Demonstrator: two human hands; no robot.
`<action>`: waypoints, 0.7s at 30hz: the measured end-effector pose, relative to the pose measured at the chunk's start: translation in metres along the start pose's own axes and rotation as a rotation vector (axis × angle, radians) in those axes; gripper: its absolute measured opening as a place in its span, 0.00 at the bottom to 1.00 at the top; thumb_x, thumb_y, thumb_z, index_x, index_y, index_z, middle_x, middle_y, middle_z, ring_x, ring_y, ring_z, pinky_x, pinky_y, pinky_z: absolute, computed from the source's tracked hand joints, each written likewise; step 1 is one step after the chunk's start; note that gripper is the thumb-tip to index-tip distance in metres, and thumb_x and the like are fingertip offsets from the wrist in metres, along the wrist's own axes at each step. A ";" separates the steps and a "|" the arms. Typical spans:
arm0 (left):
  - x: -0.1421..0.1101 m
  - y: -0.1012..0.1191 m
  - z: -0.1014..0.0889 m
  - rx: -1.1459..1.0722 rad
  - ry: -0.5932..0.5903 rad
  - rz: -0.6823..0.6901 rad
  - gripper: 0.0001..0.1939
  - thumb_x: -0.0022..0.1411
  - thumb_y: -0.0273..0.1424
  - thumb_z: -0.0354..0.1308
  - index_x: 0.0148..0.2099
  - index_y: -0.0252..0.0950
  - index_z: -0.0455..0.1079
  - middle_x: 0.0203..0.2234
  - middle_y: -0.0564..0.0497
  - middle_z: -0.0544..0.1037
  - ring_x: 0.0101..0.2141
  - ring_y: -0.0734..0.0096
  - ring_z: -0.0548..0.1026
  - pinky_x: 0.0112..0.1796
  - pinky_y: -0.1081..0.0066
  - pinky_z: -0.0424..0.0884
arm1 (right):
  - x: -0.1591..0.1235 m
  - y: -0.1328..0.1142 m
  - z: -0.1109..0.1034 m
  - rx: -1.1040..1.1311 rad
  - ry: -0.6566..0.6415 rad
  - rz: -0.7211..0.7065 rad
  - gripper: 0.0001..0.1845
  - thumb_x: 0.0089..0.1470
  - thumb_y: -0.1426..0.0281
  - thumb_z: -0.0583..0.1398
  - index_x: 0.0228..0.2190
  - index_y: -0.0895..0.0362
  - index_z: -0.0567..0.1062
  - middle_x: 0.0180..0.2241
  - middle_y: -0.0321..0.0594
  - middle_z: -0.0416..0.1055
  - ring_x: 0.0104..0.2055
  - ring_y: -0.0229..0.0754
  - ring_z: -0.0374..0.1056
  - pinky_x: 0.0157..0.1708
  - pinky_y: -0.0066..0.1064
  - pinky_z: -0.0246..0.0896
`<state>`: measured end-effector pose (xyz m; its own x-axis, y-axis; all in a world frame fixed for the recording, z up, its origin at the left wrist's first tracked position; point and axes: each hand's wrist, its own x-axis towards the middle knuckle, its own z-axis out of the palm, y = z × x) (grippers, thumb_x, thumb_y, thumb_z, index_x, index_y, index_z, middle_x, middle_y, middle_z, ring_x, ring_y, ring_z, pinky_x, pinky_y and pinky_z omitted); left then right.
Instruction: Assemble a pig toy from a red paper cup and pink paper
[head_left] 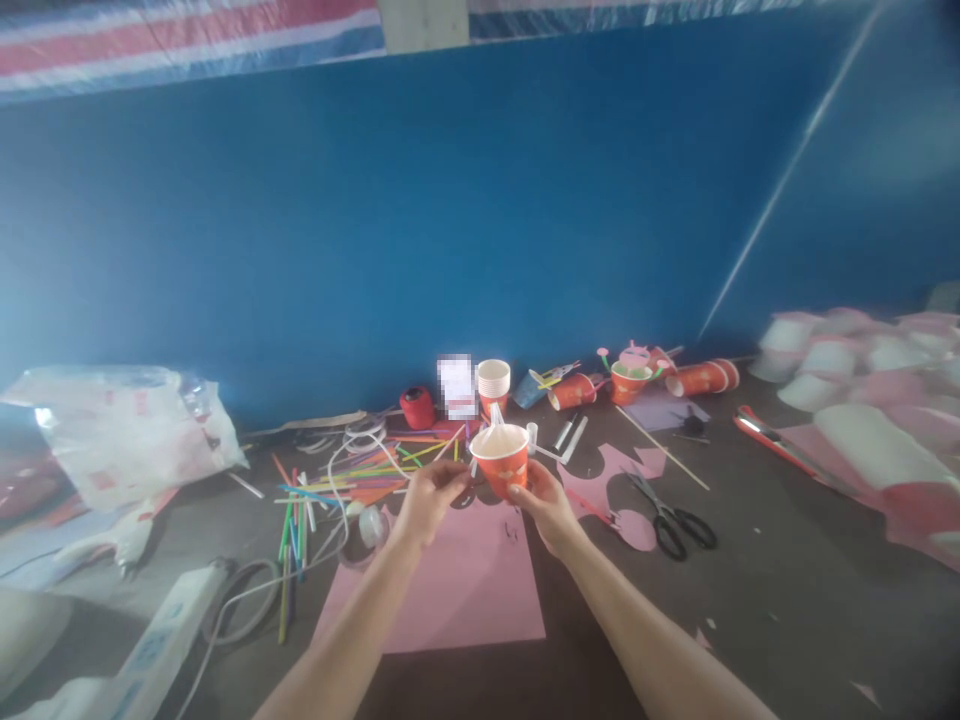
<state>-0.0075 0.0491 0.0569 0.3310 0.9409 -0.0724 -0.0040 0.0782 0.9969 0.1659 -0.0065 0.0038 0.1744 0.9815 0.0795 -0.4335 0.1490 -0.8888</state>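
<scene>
In front of me my right hand (545, 505) grips a red-orange paper cup (504, 472) from its right side, thumb on the front. The cup stands upright with its white rim facing me, and thin white strips (496, 418) show at the back of its mouth. Just left of the cup, my left hand (436, 497) has thumb and fingers pinched together; anything between them is too small to make out. Below both hands lies a pink paper sheet (465, 590). Behind the held cup rises a stack of paper cups (494, 382).
Left are colored sticks (300, 515), a white cable, a power strip (169, 625), a glue gun (124, 535) and a plastic bag (127, 430). Right are black-handled scissors (670, 520), pink paper scraps (604, 480), a red utility knife (776, 442), a decorated cup (630, 382) and bagged cups (862, 370).
</scene>
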 end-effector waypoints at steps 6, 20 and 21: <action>0.007 -0.004 -0.004 0.035 -0.068 -0.003 0.14 0.49 0.37 0.65 0.32 0.30 0.72 0.20 0.50 0.75 0.22 0.74 0.70 0.26 0.74 0.64 | 0.003 0.003 -0.005 0.053 0.027 0.010 0.19 0.44 0.66 0.67 0.40 0.55 0.71 0.36 0.39 0.73 0.36 0.41 0.69 0.34 0.32 0.65; 0.007 0.006 -0.001 -0.104 -0.119 0.006 0.14 0.52 0.38 0.64 0.31 0.31 0.69 0.20 0.51 0.74 0.19 0.81 0.66 0.21 0.78 0.59 | -0.004 -0.005 0.001 -0.009 -0.101 0.026 0.21 0.46 0.68 0.66 0.43 0.54 0.70 0.40 0.40 0.72 0.42 0.42 0.67 0.42 0.35 0.64; 0.007 0.005 -0.001 -0.126 -0.125 -0.003 0.13 0.52 0.37 0.64 0.30 0.31 0.69 0.20 0.51 0.74 0.19 0.80 0.67 0.22 0.77 0.60 | -0.004 -0.004 0.001 -0.022 -0.099 0.026 0.21 0.46 0.68 0.66 0.43 0.54 0.70 0.40 0.41 0.72 0.42 0.43 0.68 0.42 0.36 0.64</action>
<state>-0.0064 0.0566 0.0613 0.4460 0.8928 -0.0637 -0.1186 0.1294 0.9845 0.1667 -0.0109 0.0076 0.0745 0.9922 0.0996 -0.4173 0.1217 -0.9006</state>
